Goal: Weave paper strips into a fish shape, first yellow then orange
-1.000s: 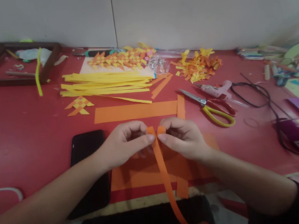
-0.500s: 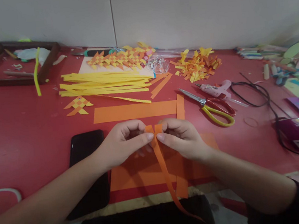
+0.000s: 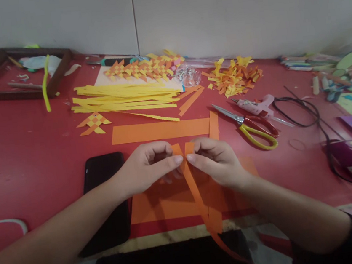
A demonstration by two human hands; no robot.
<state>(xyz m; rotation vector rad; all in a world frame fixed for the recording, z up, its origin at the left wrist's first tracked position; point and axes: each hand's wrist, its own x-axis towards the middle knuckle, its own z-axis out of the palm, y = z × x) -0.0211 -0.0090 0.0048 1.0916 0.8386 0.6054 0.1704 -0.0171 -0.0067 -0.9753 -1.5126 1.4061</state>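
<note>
My left hand (image 3: 154, 165) pinches the top of a narrow orange paper strip (image 3: 195, 191) between thumb and fingers. The strip slants down past the table edge over the dark cloth at my lap. Close beside it, my right hand (image 3: 216, 161) pinches another short orange paper end (image 3: 189, 147); whether both ends belong to one piece is hidden by my thumbs. Under my hands lie orange paper sheets (image 3: 162, 207) and a wider orange strip (image 3: 215, 220). A black phone (image 3: 109, 211) lies beneath my left forearm.
Scissors (image 3: 241, 120) and a pink glue gun (image 3: 258, 104) lie to the right. Yellow paper strips (image 3: 121, 99), a woven paper fish (image 3: 95, 123) and a pile of orange-yellow scraps (image 3: 230, 79) are behind. A brown frame (image 3: 36, 52) stands far left.
The two pinched orange ends have moved slightly farther apart at the top. My hands keep their grips, and the hanging strip has shifted a little.
</note>
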